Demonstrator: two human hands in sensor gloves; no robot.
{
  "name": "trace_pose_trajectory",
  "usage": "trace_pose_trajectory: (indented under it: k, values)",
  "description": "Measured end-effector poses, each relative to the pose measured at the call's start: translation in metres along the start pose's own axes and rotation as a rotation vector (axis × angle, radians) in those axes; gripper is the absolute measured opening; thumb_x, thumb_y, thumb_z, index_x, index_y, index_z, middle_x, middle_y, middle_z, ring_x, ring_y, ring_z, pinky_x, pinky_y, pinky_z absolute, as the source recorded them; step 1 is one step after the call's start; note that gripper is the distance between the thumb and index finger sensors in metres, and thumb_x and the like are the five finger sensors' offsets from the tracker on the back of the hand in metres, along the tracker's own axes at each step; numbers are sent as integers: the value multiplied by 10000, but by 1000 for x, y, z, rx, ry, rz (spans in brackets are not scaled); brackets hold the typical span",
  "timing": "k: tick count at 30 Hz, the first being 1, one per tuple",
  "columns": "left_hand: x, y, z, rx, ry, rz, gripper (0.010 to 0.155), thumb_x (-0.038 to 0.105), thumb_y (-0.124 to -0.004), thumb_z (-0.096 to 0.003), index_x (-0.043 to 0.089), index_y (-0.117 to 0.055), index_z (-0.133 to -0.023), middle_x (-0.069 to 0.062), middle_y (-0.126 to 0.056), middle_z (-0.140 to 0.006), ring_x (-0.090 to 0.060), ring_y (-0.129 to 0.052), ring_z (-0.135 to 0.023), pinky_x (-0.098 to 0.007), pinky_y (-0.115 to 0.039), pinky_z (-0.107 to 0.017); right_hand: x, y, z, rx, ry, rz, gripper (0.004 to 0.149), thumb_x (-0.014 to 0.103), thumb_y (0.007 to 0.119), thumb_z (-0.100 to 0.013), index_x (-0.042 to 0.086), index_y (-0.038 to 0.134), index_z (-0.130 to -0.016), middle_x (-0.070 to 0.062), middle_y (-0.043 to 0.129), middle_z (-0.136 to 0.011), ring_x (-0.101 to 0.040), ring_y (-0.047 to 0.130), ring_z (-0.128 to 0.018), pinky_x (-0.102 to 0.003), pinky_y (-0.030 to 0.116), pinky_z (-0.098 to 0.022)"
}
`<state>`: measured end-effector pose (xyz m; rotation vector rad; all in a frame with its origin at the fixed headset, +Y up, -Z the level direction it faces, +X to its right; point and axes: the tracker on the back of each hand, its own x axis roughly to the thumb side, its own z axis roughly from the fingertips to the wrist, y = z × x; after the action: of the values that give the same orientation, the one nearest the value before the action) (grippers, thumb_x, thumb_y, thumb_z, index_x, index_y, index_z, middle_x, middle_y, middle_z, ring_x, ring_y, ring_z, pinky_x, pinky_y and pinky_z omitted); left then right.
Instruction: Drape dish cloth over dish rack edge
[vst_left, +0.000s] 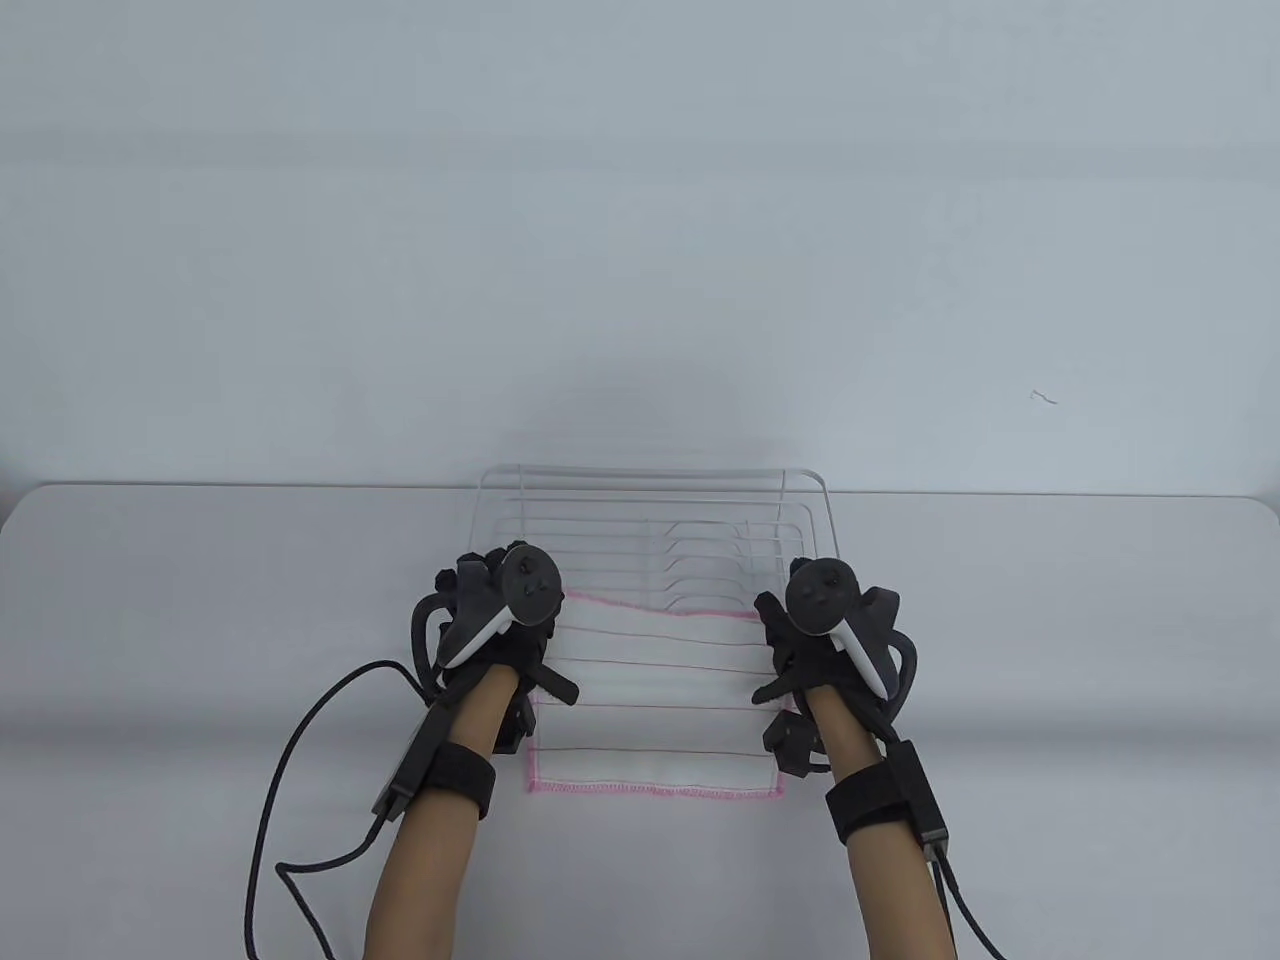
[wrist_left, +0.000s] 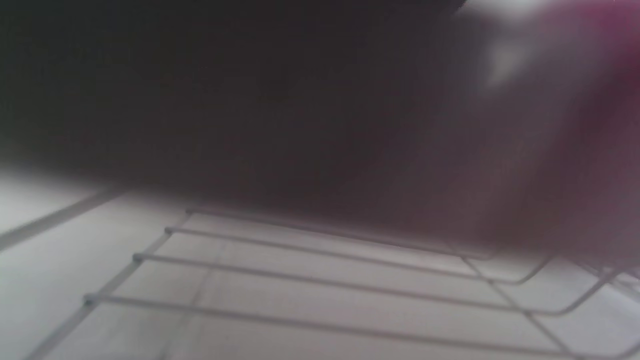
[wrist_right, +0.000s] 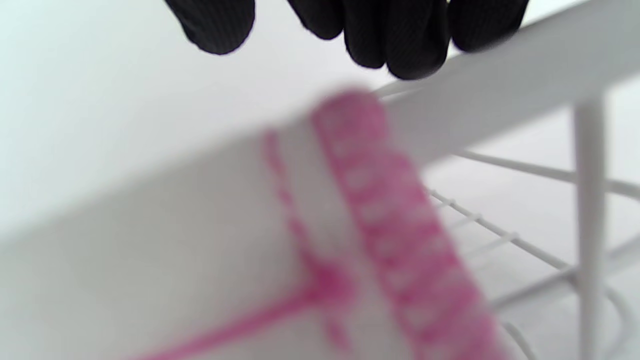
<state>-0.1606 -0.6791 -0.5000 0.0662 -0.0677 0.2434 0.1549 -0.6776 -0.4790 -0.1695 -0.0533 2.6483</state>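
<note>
Cloth (vst_left: 655, 700): no text; it bore only pink stitching and thin stripes.
Rack (vst_left: 655, 510): bare white wire; no label or brand could be read.
Trackers (vst_left: 525, 590): buttons showed, but no legible marks.
Worktop (vst_left: 200, 600): plain, with no writing or signs.
Wrist views: too blurred at close range to show any lettering.

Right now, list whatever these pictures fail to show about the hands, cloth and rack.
- Left hand fingers: table view, hidden under its tracker; left wrist view, a dark blur fills the top.
- Right hand grip on the dish cloth: table view, covered by the tracker; right wrist view shows only fingertips.
- Dish rack near edge: table view, covered by the cloth.
</note>
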Motion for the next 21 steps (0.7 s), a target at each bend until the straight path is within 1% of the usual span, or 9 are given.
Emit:
trace_pose_trajectory:
  k: [2, 5, 7, 8, 9, 10, 14, 18, 21]
  values:
    - [-1, 18, 12, 52, -11, 4, 693, 375, -605, -615, -30, -357, -1119, -345, -436, -1122, -616, -320, -1025, -777, -275, -639, 5, -16, 14, -36, -41, -6, 662, 415, 583, -641, 73, 302, -1133, -220, 369, -1167, -434, 470, -1082, -639, 399, -737]
    - [4, 42, 36, 104, -92, 31, 672, 370, -590, -620, -13, -367, -1125, -333, -431, -1133, -614, -323, -1032, -780, -273, -636, 17, -36, 41, -90, -138, 13, 621, 402, 569, -644, 99, 337, -1134, -195, 342, -1186, -435, 396, -1108, -665, 342, -736]
    - [12, 58, 65, 147, -200, 81, 646, 369, -582, -624, 9, -401, -1129, -325, -439, -1139, -607, -330, -1039, -777, -282, -640, 26, -48, 70, -122, -235, 50, 594, 395, 564, -646, 113, 374, -1133, -180, 348, -1193, -433, 362, -1116, -671, 318, -735]
    - [14, 61, 74, 149, -229, 96, 643, 369, -577, -627, 14, -399, -1133, -325, -425, -1145, -608, -317, -1043, -778, -276, -642, 28, -50, 81, -121, -263, 66, 584, 395, 561, -648, 124, 383, -1134, -169, 342, -1199, -425, 343, -1125, -675, 298, -737]
    - [18, 64, 90, 158, -273, 106, 635, 369, -574, -628, 21, -413, -1135, -323, -429, -1147, -605, -320, -1047, -780, -276, -642, 30, -53, 95, -116, -296, 87, 578, 395, 559, -649, 130, 390, -1134, -163, 343, -1202, -421, 321, -1130, -679, 280, -736]
    - [20, 65, 99, 155, -301, 105, 629, 369, -571, -630, 25, -424, -1135, -319, -431, -1150, -602, -316, -1050, -780, -271, -641, 31, -54, 104, -112, -311, 100, 580, 398, 558, -650, 130, 388, -1136, -160, 330, -1207, -418, 291, -1135, -682, 257, -735]
    - [31, 58, 151, 118, -390, 41, 625, 376, -563, -635, 29, -439, -1140, -329, -424, -1157, -608, -304, -1054, -783, -253, -640, 27, -50, 152, -143, -363, 159, 582, 406, 555, -652, 133, 392, -1139, -155, 325, -1213, -407, 259, -1142, -688, 227, -730]
    - [33, 43, 185, 106, -420, 10, 623, 385, -555, -639, 37, -444, -1144, -326, -433, -1160, -607, -320, -1058, -790, -255, -638, 15, -39, 182, -124, -377, 162, 586, 411, 553, -653, 133, 392, -1143, -154, 317, -1217, -405, 246, -1145, -693, 213, -727]
    - [31, 29, 199, 102, -419, 22, 618, 382, -554, -639, 37, -455, -1142, -329, -443, -1158, -611, -332, -1055, -793, -263, -636, 7, -29, 194, -107, -376, 162, 580, 412, 552, -653, 133, 406, -1141, -156, 322, -1217, -407, 249, -1146, -695, 210, -726]
